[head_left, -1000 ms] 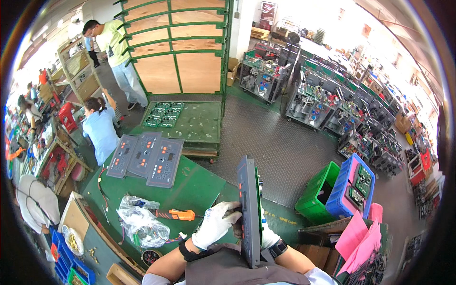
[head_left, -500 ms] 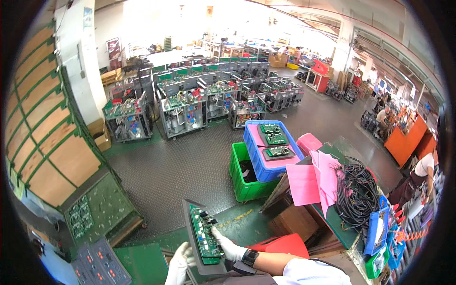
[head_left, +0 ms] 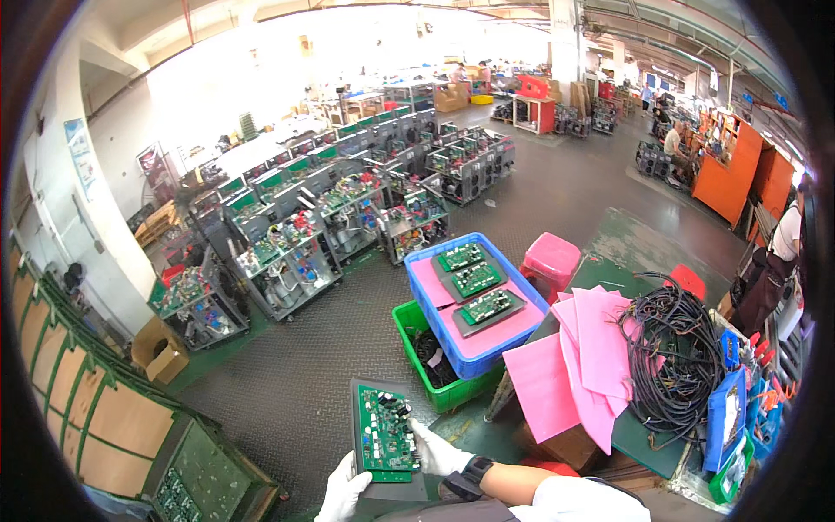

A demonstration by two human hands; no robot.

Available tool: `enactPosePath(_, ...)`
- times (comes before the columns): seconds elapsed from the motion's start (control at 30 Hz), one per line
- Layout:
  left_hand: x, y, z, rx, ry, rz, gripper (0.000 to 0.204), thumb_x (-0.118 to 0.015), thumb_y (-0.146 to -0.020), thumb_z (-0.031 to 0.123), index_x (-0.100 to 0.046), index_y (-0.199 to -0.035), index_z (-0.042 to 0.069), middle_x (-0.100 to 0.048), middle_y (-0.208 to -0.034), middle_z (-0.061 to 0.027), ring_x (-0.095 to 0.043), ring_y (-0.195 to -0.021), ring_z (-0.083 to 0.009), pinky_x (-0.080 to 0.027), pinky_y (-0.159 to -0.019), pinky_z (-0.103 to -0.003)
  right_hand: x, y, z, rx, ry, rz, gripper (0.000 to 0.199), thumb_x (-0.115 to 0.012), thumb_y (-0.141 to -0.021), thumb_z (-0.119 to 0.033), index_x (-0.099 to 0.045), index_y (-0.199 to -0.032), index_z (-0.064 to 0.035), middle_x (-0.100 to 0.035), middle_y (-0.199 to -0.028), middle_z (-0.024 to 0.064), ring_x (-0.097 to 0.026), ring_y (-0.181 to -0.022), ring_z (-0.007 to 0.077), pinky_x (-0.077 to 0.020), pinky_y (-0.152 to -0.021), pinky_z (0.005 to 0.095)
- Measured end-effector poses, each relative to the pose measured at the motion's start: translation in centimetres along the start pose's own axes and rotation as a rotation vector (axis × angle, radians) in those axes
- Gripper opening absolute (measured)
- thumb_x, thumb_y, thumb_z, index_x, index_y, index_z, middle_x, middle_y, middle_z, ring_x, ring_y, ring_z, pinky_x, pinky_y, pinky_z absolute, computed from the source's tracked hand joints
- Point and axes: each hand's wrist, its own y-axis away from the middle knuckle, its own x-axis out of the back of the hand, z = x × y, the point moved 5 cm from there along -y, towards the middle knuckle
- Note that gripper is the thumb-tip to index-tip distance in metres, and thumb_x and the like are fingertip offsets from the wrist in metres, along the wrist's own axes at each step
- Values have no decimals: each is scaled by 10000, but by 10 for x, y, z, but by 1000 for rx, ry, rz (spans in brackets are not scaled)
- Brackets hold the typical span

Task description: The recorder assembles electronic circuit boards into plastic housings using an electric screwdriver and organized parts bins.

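Note:
A dark grey panel (head_left: 398, 491) with green circuit boards (head_left: 389, 428) fixed on its face is held up in front of me, tilted. White and black parts stand out from the boards. My right hand (head_left: 440, 450), in a white glove with a dark band at the wrist, grips the panel's right edge. At the lower left edge, my left hand (head_left: 344, 489), also white-gloved, has its fingers closed on the panel. Beyond it, a blue crate (head_left: 477, 358) holds similar panels with boards (head_left: 478, 280) on pink sheets.
A green crate (head_left: 452, 398) with dark items sits beneath the blue one. Pink sheets (head_left: 565, 383) and coiled black cables (head_left: 674, 357) lie on the right bench. Rows of open metal machines (head_left: 287, 261) stand ahead. A green-framed rack (head_left: 96, 383) is at left; a person (head_left: 787, 235) stands at far right.
The view has turned to the right. My left hand has come onto the panel's lower left edge from beside it. The panel now faces me more fully, and my right hand still holds it.

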Motion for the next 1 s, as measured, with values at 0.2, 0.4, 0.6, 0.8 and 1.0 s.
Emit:
enactPosePath(0.2, -13, -113, -5, 241, 193, -217, 650, -629, -826, 148, -372, -1371, -98, -530, -1322, -139, -519, -1187, -185, -370, -1036, -302, 57, 3, -67, 99, -307, 11, 375, -584, -935, -255, -508, -1261, -86, -586, -1228, 126, -554, -1142, 281, -402, -1021, 474)
enactPosePath(0.4, -26, -255, -48, 421, 285, -565, 639, -610, -879, 200, -350, -1403, -56, -493, -1368, -120, -444, -1270, -205, -324, -1078, -306, 101, -26, -144, 427, -204, 341, 363, -579, -921, -176, -518, -1255, -46, -592, -1240, 147, -568, -1129, 304, -406, -1029, 489)
enactPosePath(0.6, 7, -389, -53, 496, 44, -407, 583, -617, -911, 208, -360, -1374, -34, -570, -1162, -108, -604, -987, -206, -527, -811, -336, 182, -45, -232, 776, -143, 837, 360, -695, -829, -140, -573, -1158, -56, -630, -1102, 100, -614, -985, 264, -498, -906, 444)
enactPosePath(0.8, 85, -434, -41, 525, 0, -207, 451, -619, -909, 247, -498, -1256, -13, -633, -1074, -135, -652, -894, -225, -548, -763, -323, 238, -25, -296, 1096, 84, 1299, 385, -691, -801, -42, -573, -1166, -8, -629, -1090, 76, -583, -991, 216, -481, -879, 370)
enactPosePath(1.0, 128, -396, -56, 550, 52, 115, 418, -625, -887, 270, -523, -1207, 23, -634, -1044, -154, -644, -868, -261, -542, -741, -382, 252, -24, -346, 979, 167, 1492, 350, -712, -778, -50, -601, -1105, 7, -669, -1035, 83, -604, -930, 196, -464, -846, 315)
